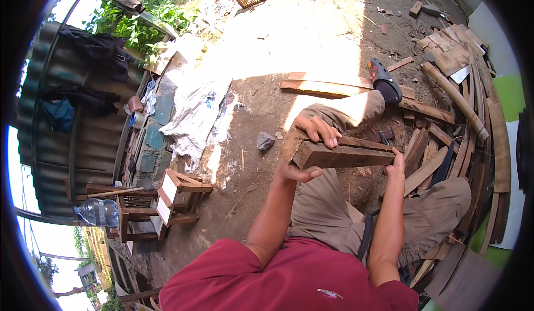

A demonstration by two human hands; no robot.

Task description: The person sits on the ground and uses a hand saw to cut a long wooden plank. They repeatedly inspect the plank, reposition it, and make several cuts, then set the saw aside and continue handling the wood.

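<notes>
In front of me I hold a short, thick piece of dark brown timber (345, 156) level above my lap. A second length of wood seems to lie against its far side, with a narrow gap between them; I cannot tell whether they are joined. My left hand (318, 129) is closed round the left end, fingers over the top and thumb below. At the other end, the fingers of my right hand (395, 164) press on the wood, partly hidden by it. Beneath are my legs in brown trousers (328, 200), one foot stretched out in a dark clog (381, 72).
Planks (328, 87) lie on the dirt ground beyond my leg. Scrap boards and a round pole (455, 100) pile up on the right. To the left are a small wooden frame (167, 202), a clear plastic bottle (97, 212), a grey stone (265, 141) and a white cloth (194, 113).
</notes>
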